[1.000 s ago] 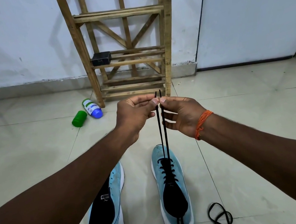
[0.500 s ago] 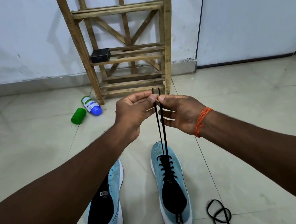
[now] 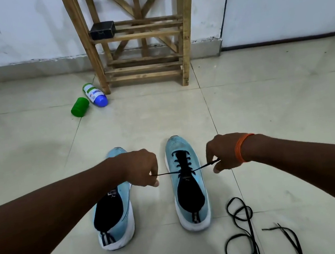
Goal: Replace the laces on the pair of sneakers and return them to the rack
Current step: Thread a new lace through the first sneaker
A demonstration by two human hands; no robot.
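On the tiled floor (image 3: 37, 169), towards its far left, a green cylindrical container (image 3: 79, 107) lies on its side. Just beside it, a white bottle with a blue cap (image 3: 94, 94) also lies on its side; what either holds cannot be told. The bottle's far end is close to the left front leg of the wooden shoe rack (image 3: 183, 36), which stands against the wall. A small black box (image 3: 102, 30) sits at the left end of one of its slatted shelves, contents not visible.

Nearer the person, the left sneaker (image 3: 114, 212) stands on the floor, light blue with a white sole and toe pointing to the rack. Its front part is hidden behind the left hand (image 3: 141, 168). That hand is curled and pinches one end of the black lace (image 3: 165, 173), drawn out taut to the left. The lace runs across into the right sneaker (image 3: 188, 189), which stands parallel just to the right, and crosses through its eyelets. The other end stretches rightward to the right hand (image 3: 223, 153), whose fingers are curled, pinching it. An orange thread band (image 3: 242, 148) circles that wrist. Both hands are low, level with the sneaker's upper eyelets, one on each side of it.

Towards the floor's near right, loose black lacing (image 3: 244, 231) lies in loops, apart from both sneakers.
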